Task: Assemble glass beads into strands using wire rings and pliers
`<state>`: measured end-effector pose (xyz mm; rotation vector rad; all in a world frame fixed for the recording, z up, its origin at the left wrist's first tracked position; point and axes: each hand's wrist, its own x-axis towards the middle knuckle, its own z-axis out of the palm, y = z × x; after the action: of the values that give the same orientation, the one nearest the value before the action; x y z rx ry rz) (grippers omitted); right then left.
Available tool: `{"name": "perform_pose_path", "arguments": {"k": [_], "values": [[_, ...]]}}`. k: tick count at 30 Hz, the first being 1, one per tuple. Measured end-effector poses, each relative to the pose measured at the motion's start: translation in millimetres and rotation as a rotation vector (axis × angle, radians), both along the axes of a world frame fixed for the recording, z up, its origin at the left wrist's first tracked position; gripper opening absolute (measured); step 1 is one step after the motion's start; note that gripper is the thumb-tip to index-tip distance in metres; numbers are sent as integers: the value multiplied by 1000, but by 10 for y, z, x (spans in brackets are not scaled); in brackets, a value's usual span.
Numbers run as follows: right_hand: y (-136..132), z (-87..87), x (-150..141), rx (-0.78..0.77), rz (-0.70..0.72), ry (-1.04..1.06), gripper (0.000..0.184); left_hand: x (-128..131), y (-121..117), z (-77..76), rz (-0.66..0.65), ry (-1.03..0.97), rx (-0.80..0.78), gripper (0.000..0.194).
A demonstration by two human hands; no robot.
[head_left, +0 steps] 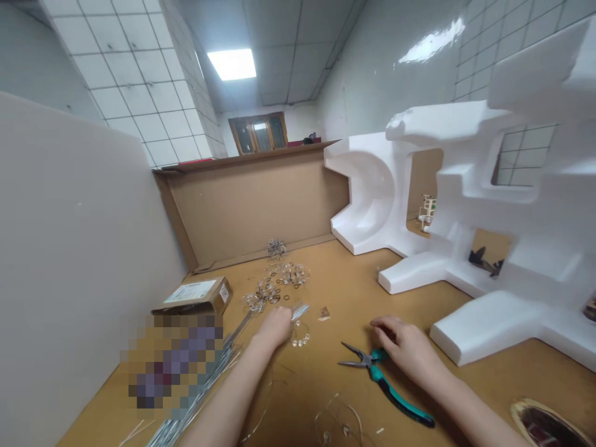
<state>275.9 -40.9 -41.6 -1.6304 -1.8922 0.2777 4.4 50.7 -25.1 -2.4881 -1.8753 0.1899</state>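
Observation:
My left hand (278, 326) is closed on the table, its fingertips hidden. Thin silver rods (300, 312) show just past its fingers; whether they are gripped I cannot tell. Small clear round pieces (300, 341) lie right of it, and clear loops with dark rings (265, 293) lie beyond. My right hand (403, 341) rests on its side, fingers loosely bent and apart, with nothing visible in them. Beside it lie green-handled needle-nose pliers (367, 360), jaws spread to the left; one handle runs partly behind the hand.
A long bundle of silver rods (200, 388) lies at left, near an opened cardboard box (195, 295) and a blurred purple patch. White moulded foam (419, 267) stands at right. A cardboard wall (251, 202) closes off the back. Wire loops (338, 419) lie at the front.

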Motion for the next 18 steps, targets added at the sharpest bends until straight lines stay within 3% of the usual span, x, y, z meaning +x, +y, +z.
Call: {"name": "perform_pose_path", "arguments": {"k": [6, 11, 15, 18], "values": [[19, -32, 1, 9, 9, 13, 28, -63, 46, 117, 7, 18, -14, 26], [25, -36, -27, 32, -38, -21, 30, -93, -81, 269, -11, -73, 52, 17], [-8, 82, -126, 91, -40, -81, 32, -42, -277, 384, -48, -139, 95, 22], [-49, 238, -295, 149, 56, -151, 31, 61, -435, 399, -92, -177, 113, 24]]}}
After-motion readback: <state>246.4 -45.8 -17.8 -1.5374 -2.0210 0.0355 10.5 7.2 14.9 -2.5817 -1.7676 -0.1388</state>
